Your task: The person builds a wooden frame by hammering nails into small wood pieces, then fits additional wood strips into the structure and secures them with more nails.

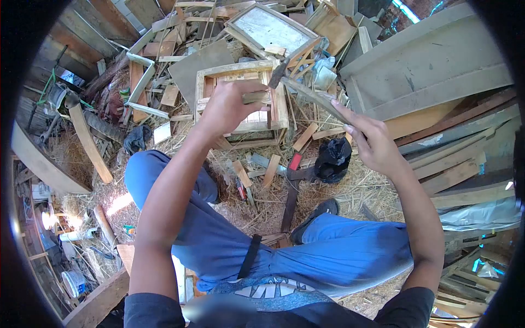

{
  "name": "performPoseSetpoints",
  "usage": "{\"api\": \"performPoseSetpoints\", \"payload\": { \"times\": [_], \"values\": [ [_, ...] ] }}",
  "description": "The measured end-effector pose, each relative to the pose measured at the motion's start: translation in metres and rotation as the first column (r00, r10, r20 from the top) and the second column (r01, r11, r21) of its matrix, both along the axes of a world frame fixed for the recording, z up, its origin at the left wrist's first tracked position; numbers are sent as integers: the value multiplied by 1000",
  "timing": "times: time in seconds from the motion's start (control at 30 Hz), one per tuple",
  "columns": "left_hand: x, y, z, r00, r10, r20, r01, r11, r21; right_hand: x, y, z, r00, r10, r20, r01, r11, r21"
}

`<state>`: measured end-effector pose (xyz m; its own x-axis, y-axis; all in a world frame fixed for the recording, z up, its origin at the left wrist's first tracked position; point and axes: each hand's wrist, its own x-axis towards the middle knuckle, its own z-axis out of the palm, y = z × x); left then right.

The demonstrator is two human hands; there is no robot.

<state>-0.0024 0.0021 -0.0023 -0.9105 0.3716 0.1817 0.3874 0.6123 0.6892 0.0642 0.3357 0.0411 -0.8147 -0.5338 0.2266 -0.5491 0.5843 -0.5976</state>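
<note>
My right hand (371, 138) is closed round the wooden handle of a hammer (314, 98). The dark hammer head (278, 74) is over the right side of a wooden frame (281, 104) on the ground. My left hand (232, 104) is over the frame, its thumb and fingers pinching a small wooden piece (256, 97) that is partly hidden. An upright reddish-brown strip (273, 106) stands just right of the left fingertips.
Behind the frame lie a glazed panel (268, 30) and scrap wood. Large grey boards (426, 60) lean at the right. Near my feet are a black plastic bag (332, 159), a dark tool (290, 205) and small wood blocks (272, 170). A curved board (90, 145) is at left.
</note>
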Motion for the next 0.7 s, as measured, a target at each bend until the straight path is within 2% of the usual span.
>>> {"api": "performPoseSetpoints", "payload": {
  "times": [0.07, 0.27, 0.37, 0.43, 0.47, 0.53, 0.63, 0.7],
  "values": [
    [-3, -1, 1, 999, -2, 54, 7, 995, -98, 0, 0, 0, 1000, 19, -14, -19, 1000, 25],
    [-10, -3, -6, 998, -21, 51, 28, 988, -149, 1, -2, 4, 999, -17, 46, 17, 1000, 11],
    [-10, -1, 1, 995, -4, 98, 21, 984, -177, 0, -1, 4, 1000, -11, -10, 11, 1000, -21],
    [-11, -2, 2, 994, -18, 111, 36, 987, -159, 1, 0, 8, 993, -45, 105, 44, 999, 8],
    [-12, -2, 3, 992, -33, 125, 51, 989, -141, 0, 0, 6, 994, -43, 105, 43, 999, 8],
    [-16, -4, -7, 996, -20, 85, 33, 987, -155, -2, 0, 2, 1000, -3, 6, 3, 1000, -27],
    [-20, -7, -13, 999, -21, 40, 27, 987, -156, -1, 0, 6, 994, -26, 103, 25, 1000, 3],
    [-20, -7, -14, 999, -34, 35, 39, 989, -145, -1, 0, 6, 994, -24, 106, 24, 1000, 1]
  ]
}}
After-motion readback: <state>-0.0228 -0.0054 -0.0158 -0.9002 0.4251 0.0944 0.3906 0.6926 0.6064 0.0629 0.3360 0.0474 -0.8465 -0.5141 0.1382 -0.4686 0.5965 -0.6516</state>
